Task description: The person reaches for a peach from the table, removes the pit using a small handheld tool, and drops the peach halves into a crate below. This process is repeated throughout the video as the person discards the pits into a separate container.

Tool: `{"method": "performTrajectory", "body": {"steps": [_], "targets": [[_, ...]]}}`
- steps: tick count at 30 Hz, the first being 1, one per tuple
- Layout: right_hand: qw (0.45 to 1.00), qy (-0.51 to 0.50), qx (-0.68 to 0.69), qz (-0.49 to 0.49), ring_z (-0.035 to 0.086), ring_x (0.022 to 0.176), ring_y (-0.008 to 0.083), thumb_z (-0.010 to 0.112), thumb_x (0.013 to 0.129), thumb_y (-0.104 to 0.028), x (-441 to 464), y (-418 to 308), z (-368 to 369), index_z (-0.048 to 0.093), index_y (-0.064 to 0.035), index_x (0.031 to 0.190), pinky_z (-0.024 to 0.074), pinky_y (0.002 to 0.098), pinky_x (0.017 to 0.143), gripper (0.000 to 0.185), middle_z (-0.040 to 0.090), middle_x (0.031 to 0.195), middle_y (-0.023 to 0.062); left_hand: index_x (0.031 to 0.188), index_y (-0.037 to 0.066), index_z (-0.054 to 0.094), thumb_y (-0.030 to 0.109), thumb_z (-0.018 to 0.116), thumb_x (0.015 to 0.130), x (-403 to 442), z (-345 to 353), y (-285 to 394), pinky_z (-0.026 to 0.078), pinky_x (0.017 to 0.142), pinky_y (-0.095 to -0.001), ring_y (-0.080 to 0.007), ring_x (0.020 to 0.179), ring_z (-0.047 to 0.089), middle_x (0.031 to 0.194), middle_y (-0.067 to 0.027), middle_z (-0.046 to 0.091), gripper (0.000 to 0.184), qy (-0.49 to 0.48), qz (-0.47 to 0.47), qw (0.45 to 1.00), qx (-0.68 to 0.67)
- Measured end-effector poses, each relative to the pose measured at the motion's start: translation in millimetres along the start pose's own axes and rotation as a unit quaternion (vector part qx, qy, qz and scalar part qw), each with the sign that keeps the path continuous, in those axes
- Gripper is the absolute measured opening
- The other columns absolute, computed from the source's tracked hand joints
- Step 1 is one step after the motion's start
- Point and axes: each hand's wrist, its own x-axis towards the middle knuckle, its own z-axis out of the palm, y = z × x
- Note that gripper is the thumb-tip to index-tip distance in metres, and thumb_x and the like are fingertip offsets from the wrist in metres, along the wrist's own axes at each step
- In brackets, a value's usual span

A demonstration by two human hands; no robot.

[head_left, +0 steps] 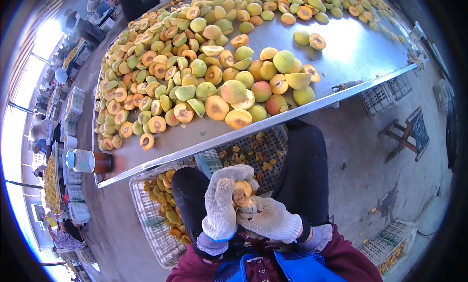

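My left hand (222,204), in a knitted whitish glove, is closed around a peach half (243,187) with orange flesh, held above my lap. My right hand (270,218), gloved the same way, presses against that fruit from the right, its fingers curled and partly hidden. Brown shows where the hands meet; I cannot tell whether it is the stone or a stained fingertip. Beyond the hands, a metal table (170,148) carries a big heap of halved peaches (195,77), green to reddish outside and orange inside.
A white crate (146,223) of fruit halves stands at my left. Between my knees is a dark crate (265,152) with scraps. A jar (90,161) sits on the table's left corner. Right are a folding stool (409,133) and another crate (390,243). People work far left.
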Motion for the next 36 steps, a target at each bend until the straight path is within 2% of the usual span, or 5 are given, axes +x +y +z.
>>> {"method": "performTrajectory", "body": {"steps": [8,10,16,26,36], "targets": [[0.861,-0.310,0.346,0.208,0.048,0.043,0.0059,0.065,0.090,-0.029,-2.9,-6.0,-33.4,0.060,-0.0102,0.085,0.0323,0.0208,0.036,0.020,0.053,0.058,-0.0015,0.090,-0.003,0.065,0.022,0.050,0.098,6.3,-10.4,11.8,0.052,0.066,-0.0313,-0.0187,0.071,0.064,0.084,-0.0117,0.068,0.030,-0.086,0.027,0.992,0.088],[0.839,-0.345,0.380,0.183,0.046,0.041,0.0064,0.065,0.090,-0.028,-3.4,0.5,-32.4,0.059,-0.0090,0.084,0.0300,0.0211,0.033,0.021,0.053,0.057,-0.0009,0.090,-0.002,0.066,0.017,0.058,0.092,13.9,-10.5,10.0,0.053,0.063,-0.0342,-0.0242,0.071,0.068,0.079,-0.0145,0.068,0.021,-0.114,0.242,0.935,0.234],[0.878,-0.281,0.349,0.168,0.045,0.038,0.0078,0.067,0.087,-0.023,-3.6,-9.3,-36.7,0.060,-0.0061,0.084,0.0322,0.0229,0.033,0.019,0.052,0.055,-0.0004,0.089,-0.004,0.066,0.006,0.055,0.090,15.0,1.2,29.0,0.053,0.066,-0.0311,-0.0210,0.071,0.067,0.084,-0.0149,0.069,0.016,-0.128,0.083,0.929,0.338],[0.772,-0.350,0.523,0.092,0.052,0.050,0.0110,0.075,0.076,-0.022,-8.2,20.1,-28.6,0.062,-0.0010,0.089,0.0421,0.0233,0.045,0.028,0.059,0.068,0.0039,0.099,0.008,0.065,0.032,0.074,0.075,22.4,-13.8,15.4,0.054,0.063,-0.0369,-0.0279,0.078,0.069,0.094,-0.0102,0.070,0.034,-0.213,0.418,0.817,0.336],[0.822,-0.274,0.488,0.109,0.055,0.058,0.0102,0.073,0.081,-0.024,-0.8,23.3,-20.4,0.061,-0.0012,0.086,0.0441,0.0229,0.054,0.026,0.059,0.071,0.0033,0.092,-0.002,0.067,0.011,0.057,0.090,28.1,-9.7,9.2,0.053,0.069,-0.0311,-0.0217,0.077,0.067,0.090,-0.0155,0.069,0.016,-0.204,0.109,0.927,0.296]]}}
